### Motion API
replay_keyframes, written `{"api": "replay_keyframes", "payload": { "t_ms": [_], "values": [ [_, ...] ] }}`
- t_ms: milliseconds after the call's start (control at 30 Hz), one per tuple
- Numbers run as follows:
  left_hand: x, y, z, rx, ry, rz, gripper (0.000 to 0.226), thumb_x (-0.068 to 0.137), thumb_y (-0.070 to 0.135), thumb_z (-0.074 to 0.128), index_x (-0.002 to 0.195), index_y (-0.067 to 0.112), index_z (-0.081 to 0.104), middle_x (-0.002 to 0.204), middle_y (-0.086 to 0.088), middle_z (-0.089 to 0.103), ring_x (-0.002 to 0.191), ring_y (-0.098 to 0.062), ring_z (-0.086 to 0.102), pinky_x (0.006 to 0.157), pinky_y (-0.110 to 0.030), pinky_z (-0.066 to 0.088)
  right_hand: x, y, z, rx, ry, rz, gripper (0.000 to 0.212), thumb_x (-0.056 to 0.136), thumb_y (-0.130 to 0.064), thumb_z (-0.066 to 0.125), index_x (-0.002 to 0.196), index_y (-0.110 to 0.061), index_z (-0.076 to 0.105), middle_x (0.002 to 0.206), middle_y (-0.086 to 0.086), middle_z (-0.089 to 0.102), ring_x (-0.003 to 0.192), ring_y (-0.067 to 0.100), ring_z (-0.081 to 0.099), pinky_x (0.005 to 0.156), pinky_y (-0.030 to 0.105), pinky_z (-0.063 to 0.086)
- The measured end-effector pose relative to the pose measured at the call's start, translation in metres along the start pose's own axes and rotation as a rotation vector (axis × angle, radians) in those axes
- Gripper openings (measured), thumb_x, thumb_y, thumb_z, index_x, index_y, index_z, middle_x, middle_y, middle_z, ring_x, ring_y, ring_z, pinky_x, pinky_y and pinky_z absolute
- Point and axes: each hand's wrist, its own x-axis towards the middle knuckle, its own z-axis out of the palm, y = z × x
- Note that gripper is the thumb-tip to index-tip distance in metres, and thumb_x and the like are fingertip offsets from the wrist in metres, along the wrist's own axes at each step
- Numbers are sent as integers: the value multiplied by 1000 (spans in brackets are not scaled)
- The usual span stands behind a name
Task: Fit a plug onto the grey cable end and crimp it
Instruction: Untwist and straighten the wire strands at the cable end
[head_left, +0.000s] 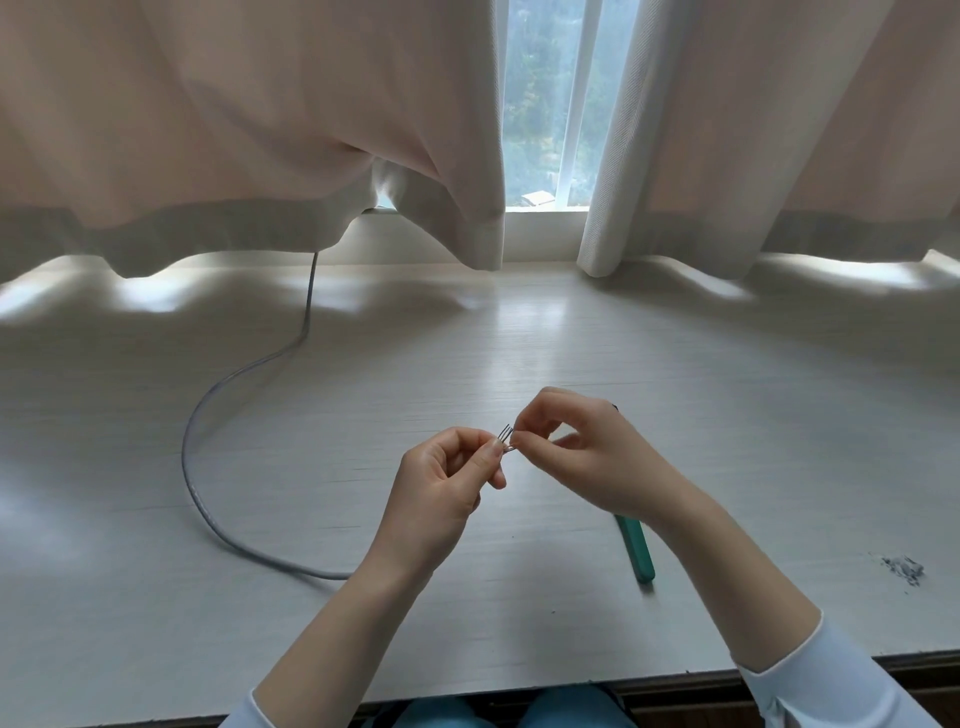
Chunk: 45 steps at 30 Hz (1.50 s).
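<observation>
A grey cable (208, 405) runs from under the curtain, loops across the white table and passes behind my left wrist. My left hand (441, 488) pinches the cable's end, where several thin bare wires (506, 435) fan out above my fingertips. My right hand (582, 457) pinches those wires between thumb and forefinger, right beside my left fingertips. A green-handled crimp tool (638, 551) lies on the table under my right wrist, its head hidden by the hand. No plug shows in view.
Pale curtains (260, 130) hang over the table's far edge, with a window gap (550, 104) between them. Grey scraps (904, 569) lie at the right. The table's (519, 670) front edge runs along the bottom, with my lap below it.
</observation>
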Motion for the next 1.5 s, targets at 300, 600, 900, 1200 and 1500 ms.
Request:
{"api": "replay_keyframes", "payload": {
  "t_ms": [300,600,900,1200,1500],
  "values": [
    [-1,0,0,25,9,-11,15,90,18,64,76,18,68,57,7,62,41,-3,36,42,-11,32,4,-2,-12,-289,-108,-169,8,87,-21,66,82,-17,70,84,-10,63,80,9,62,75,40,53],
    [-2,2,0,-9,-10,-20,15,91,17,62,78,18,69,57,6,62,42,-6,35,42,-14,31,-4,8,-1,186,-54,145,12,84,-17,69,72,-17,71,63,-7,66,63,9,63,65,26,57],
    [-2,4,-1,-61,-43,-47,18,90,17,63,74,21,71,58,5,61,42,-6,34,40,-13,30,-1,6,2,537,-189,359,17,91,-7,58,76,-7,67,69,7,60,69,15,62,63,33,58],
    [-4,3,-1,-51,-61,-50,19,91,14,62,74,19,69,57,5,59,41,-7,32,40,-13,28,-4,6,9,292,7,203,11,88,-8,62,78,-5,67,72,12,64,68,15,60,71,37,57],
    [-3,4,1,-44,-42,-32,18,90,19,63,74,22,71,58,6,60,42,-7,33,40,-14,29,-10,4,25,83,226,-22,11,90,-6,60,79,-6,61,72,-8,58,70,4,54,57,21,45]
  ]
}}
